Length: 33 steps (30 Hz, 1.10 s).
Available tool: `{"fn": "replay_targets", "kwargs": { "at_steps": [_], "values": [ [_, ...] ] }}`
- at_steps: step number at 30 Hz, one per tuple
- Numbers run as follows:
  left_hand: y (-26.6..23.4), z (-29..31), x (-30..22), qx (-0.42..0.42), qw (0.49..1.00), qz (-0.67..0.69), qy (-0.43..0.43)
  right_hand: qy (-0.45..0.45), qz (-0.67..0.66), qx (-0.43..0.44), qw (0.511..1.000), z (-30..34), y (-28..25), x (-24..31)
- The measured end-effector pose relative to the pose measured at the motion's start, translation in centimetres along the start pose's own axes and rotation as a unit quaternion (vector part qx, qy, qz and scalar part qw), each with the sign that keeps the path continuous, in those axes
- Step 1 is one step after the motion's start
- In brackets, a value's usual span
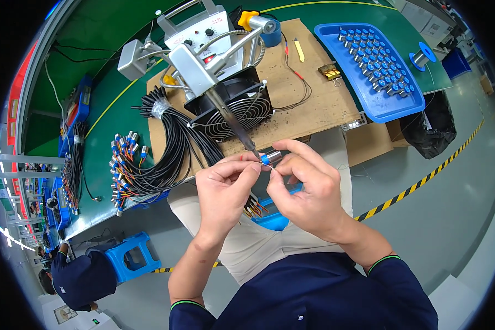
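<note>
Below the tip of a soldering iron, both my hands meet over my lap at the edge of the bench. My right hand is closed around a small silver metal cylinder with a blue end. The iron's tip is at or just over that blue end. A thin pale wire runs between my fingertips. My left hand is closed in a pinch by the blue end, its thumb and forefinger on a thin wire. Its other fingers are curled and partly hidden.
Behind the iron stand a black fan and a grey soldering station on cardboard. Bundled black cables with silver ends lie at left. A blue tray of cylinders and a wire spool are at right. Someone works at lower left.
</note>
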<state>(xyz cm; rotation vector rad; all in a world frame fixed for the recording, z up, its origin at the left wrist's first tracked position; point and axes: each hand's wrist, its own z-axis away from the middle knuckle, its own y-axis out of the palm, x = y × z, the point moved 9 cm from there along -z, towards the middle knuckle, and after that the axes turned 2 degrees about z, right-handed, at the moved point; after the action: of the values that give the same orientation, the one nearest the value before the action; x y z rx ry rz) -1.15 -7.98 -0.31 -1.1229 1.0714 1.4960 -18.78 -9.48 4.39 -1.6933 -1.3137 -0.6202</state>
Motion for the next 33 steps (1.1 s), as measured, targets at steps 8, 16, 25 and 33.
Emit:
{"fn": "replay_targets", "kwargs": {
  "at_steps": [8,16,25,33],
  "values": [
    [0.5,0.3,-0.9,0.0,0.999,0.007,0.035,-0.02,0.024,-0.013,0.999,0.0,0.0,0.5],
    [0.3,0.4,-0.8,-0.013,0.999,-0.002,0.04,-0.05,0.045,-0.025,0.997,-0.2,-0.2,1.2],
    [0.4,0.6,-1.2,-0.016,0.999,0.004,0.047,-0.082,0.066,-0.035,0.994,-0.5,-0.4,2.0],
    [0.3,0.6,-1.2,-0.019,0.998,-0.002,0.054,-0.099,0.082,-0.046,0.991,-0.6,-0.3,2.3]
  ]
}}
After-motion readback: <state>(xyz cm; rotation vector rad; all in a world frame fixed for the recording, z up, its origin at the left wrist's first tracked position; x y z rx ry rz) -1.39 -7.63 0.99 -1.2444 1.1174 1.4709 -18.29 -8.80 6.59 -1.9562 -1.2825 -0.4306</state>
